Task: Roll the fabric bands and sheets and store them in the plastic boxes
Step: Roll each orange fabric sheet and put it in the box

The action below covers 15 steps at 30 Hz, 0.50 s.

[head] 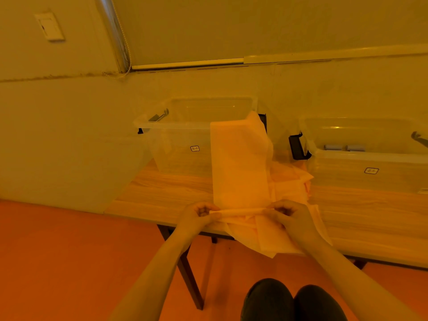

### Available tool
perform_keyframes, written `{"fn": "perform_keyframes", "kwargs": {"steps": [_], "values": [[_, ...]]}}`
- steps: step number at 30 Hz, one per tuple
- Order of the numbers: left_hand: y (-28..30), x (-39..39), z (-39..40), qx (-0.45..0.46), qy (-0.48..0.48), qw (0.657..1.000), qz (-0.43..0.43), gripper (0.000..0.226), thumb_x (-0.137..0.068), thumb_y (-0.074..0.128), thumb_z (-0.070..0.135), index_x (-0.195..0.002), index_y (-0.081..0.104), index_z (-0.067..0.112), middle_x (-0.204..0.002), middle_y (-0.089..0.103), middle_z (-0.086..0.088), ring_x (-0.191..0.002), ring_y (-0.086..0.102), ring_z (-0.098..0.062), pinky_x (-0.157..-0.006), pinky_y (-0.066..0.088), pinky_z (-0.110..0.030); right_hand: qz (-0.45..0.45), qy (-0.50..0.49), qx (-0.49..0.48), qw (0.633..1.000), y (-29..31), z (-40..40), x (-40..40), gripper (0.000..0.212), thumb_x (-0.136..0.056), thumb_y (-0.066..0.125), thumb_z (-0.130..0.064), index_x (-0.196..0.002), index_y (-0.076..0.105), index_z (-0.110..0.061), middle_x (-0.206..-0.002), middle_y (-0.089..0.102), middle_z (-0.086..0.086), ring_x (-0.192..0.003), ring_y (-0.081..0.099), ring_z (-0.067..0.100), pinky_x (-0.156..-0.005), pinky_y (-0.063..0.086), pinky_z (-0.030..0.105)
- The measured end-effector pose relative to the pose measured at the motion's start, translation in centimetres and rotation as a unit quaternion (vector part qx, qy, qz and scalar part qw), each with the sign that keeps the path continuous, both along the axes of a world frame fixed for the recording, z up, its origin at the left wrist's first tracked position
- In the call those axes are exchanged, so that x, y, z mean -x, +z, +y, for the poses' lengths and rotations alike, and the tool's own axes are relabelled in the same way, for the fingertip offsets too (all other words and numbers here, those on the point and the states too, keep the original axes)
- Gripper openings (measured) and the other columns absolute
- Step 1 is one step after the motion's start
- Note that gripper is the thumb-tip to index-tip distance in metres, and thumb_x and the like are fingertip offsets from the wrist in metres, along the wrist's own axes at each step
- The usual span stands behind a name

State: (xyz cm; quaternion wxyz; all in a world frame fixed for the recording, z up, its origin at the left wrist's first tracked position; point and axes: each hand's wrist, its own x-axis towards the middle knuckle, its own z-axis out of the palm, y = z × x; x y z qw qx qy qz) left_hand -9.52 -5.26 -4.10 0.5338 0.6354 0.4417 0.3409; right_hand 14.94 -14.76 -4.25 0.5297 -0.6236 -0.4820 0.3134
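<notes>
Hands meet at the near edge of the wooden bench, working one end of a long fabric sheet. The left hand has its fingers curled in and its grip is clamped on the left end of a thin rolled edge of the sheet; the right hand pinches the right end of that same roll, fingers likewise curled round it. Between the two hands the roll lies level, just above the bench edge. From there the sheet runs away from the person, up the front wall of a clear plastic box, and drapes over that box's near rim at its right corner. More loose fabric lies crumpled under and beside the hands, part of it hanging over the bench edge, and more of it is heaped between the two boxes. A second clear plastic box stands to the right, apart from the first, with a dark latch on its left end; inside it, near the back, lie two small pale rolls side by side. Both boxes are open at the top. Below, the person's dark-clad knees show above an orange floor.
</notes>
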Motion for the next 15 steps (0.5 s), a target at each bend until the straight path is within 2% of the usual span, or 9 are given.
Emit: {"fn": "perform_keyframes", "kwargs": {"steps": [3, 6, 11, 15], "values": [[0.07, 0.02, -0.11, -0.008, -0.005, 1.0, -0.002, 0.007, -0.083, 0.072, 0.021, -0.078, 0.071, 0.025, -0.066, 0.06, 0.011, -0.063, 0.052, -0.005, -0.06, 0.041, -0.021, -0.006, 0.004, -0.001, 1.0, -0.13, 0.13, -0.12, 0.005, -0.084, 0.07, -0.018, -0.088, 0.072, -0.019, -0.095, 0.066, -0.005, -0.088, 0.061, 0.013, -0.075, 0.051, 0.028], [0.16, -0.06, -0.1, -0.005, -0.003, 1.0, 0.0, 0.004, -0.083, 0.072, 0.023, -0.079, 0.071, 0.023, -0.077, 0.066, 0.005, -0.072, 0.057, -0.008, -0.065, 0.044, -0.022, 0.01, 0.005, 0.006, 1.0, 0.1, 0.0, 0.12, 0.006, -0.084, 0.07, -0.021, -0.089, 0.072, -0.019, -0.089, 0.068, -0.002, -0.08, 0.063, 0.017, -0.067, 0.05, 0.024], [0.09, -0.07, 0.01, -0.019, -0.008, 1.0, 0.0, 0.003, -0.086, 0.069, 0.018, -0.088, 0.066, 0.017, -0.06, 0.055, 0.011, -0.055, 0.048, -0.003, -0.052, 0.038, -0.019, 0.029, 0.006, 0.006, 1.0, 0.27, -0.05, 0.15, 0.011, -0.085, 0.07, -0.021, -0.095, 0.066, -0.018, -0.072, 0.067, 0.001, -0.055, 0.057, 0.004, -0.051, 0.044, 0.015], [0.01, 0.02, 0.1, -0.029, -0.019, 0.999, 0.01, 0.004, -0.09, 0.062, 0.014, -0.091, 0.066, 0.016, -0.058, 0.051, 0.013, -0.05, 0.046, -0.001, -0.049, 0.037, -0.016, 0.017, 0.013, 0.007, 1.0, 0.22, -0.05, 0.26, 0.008, -0.085, 0.069, -0.019, -0.093, 0.068, -0.018, -0.081, 0.068, 0.003, -0.059, 0.059, 0.003, -0.054, 0.047, 0.014]]}}
